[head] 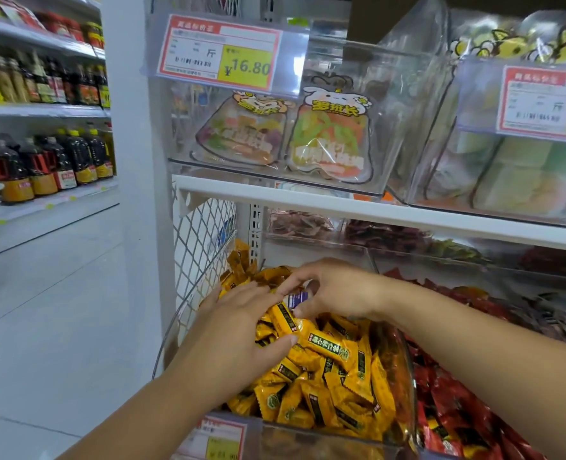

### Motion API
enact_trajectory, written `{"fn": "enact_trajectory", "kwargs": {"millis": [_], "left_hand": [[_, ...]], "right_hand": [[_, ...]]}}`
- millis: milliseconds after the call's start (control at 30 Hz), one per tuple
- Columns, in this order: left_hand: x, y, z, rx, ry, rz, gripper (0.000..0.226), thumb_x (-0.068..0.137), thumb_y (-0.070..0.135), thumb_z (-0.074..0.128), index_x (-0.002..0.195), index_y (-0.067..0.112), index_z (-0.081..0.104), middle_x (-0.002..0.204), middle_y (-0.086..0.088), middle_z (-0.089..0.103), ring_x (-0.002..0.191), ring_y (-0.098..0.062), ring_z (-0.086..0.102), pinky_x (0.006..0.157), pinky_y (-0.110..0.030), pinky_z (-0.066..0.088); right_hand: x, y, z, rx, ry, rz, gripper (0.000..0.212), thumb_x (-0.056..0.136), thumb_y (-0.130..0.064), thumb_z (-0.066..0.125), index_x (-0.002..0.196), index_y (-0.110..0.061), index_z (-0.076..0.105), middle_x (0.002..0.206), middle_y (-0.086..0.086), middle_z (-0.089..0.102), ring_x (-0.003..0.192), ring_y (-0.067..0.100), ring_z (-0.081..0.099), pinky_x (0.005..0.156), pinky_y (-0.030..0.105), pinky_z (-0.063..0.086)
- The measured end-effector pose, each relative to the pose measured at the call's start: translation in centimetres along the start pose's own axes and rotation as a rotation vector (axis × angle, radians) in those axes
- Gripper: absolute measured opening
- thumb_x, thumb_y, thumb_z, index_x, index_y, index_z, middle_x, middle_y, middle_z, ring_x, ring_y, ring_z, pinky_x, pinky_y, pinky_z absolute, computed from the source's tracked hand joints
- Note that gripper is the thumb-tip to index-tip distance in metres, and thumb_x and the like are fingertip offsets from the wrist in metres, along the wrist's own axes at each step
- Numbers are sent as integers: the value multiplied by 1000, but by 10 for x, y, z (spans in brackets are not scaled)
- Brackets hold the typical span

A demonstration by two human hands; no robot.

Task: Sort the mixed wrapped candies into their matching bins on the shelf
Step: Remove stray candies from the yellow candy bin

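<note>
A clear bin on the lower shelf is heaped with yellow wrapped candies. My left hand lies over the left side of the heap, fingers spread and straight, thumb pressing a yellow candy. My right hand reaches in from the right with curled fingers and pinches a purple wrapped candy that sticks out between the two hands. To the right is a bin of red wrapped candies.
A white shelf board runs above my hands with clear bins of bagged sweets and a price tag. White wire mesh closes the bin's left side. An aisle floor and sauce bottles lie left.
</note>
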State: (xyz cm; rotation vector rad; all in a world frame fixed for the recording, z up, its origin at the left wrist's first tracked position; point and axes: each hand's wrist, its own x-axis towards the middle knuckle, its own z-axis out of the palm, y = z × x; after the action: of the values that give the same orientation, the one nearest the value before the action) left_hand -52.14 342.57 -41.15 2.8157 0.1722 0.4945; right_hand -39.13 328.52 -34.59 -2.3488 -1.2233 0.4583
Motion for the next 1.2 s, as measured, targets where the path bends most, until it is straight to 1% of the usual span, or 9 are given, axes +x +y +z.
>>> {"fn": "enact_trajectory", "kwargs": {"millis": [133,233,333,467,600,733,933,1033,1200], "left_hand": [[-3,-3,1,-2,24,9,88,66,83,15,144,45,32,155,23,22,142,5,10,116,-30,-3],[-5,-5,0,15,20,15,83,69,84,17,143,48,33,157,23,17,142,4,5,119,-35,-1],[-9,-6,-2,42,-7,-2,85,67,87,11,142,51,29,158,23,8,146,-2,0,120,-36,0],[-15,-7,-6,22,-18,-3,93,61,95,0,141,55,28,158,25,3,146,-2,-4,117,-32,1],[-20,-7,-7,-26,-63,-20,88,61,95,6,138,59,29,155,31,5,143,5,-6,116,-28,8],[-26,-5,-10,-20,-91,-28,91,58,96,5,137,61,32,150,35,19,128,15,2,112,-21,13],[-24,-7,-8,-35,-23,-16,91,55,98,4,129,61,42,144,34,29,128,15,16,105,-19,25],[-24,-8,-7,-44,-72,-33,77,65,93,18,129,58,43,147,34,21,136,7,15,110,-26,26],[-29,-4,-12,-87,-145,-92,62,80,82,36,135,54,39,157,27,-6,144,0,-16,119,-36,4]], "right_hand": [[-23,14,-15,37,219,1,31,84,-6,68,102,-32,68,86,-21,62,73,-13,59,62,6,46],[-47,41,-40,53,452,33,29,77,-13,68,86,-41,66,102,-12,69,97,9,64,89,32,52],[-75,65,-62,-26,492,113,28,79,-13,68,86,-40,65,102,-11,68,95,11,62,79,23,46],[-81,71,-66,-154,342,164,32,84,-14,68,89,-44,60,104,-17,64,95,0,59,77,10,42],[-44,35,-40,-171,171,-41,23,95,-27,55,103,-48,61,127,-15,57,113,4,56,101,25,42],[28,-15,-3,-184,-44,-209,30,103,-26,41,125,-22,60,130,-7,57,117,6,50,93,15,37],[101,-23,31,-407,-288,-269,36,94,-49,51,124,-32,63,131,-7,58,121,13,50,105,31,36],[91,11,14,-534,-283,-199,34,95,-45,51,128,-38,58,138,-5,52,125,15,45,107,33,33],[46,32,-28,-605,-411,8,37,91,-54,52,125,-42,59,124,-18,59,113,5,54,102,30,41]]}}
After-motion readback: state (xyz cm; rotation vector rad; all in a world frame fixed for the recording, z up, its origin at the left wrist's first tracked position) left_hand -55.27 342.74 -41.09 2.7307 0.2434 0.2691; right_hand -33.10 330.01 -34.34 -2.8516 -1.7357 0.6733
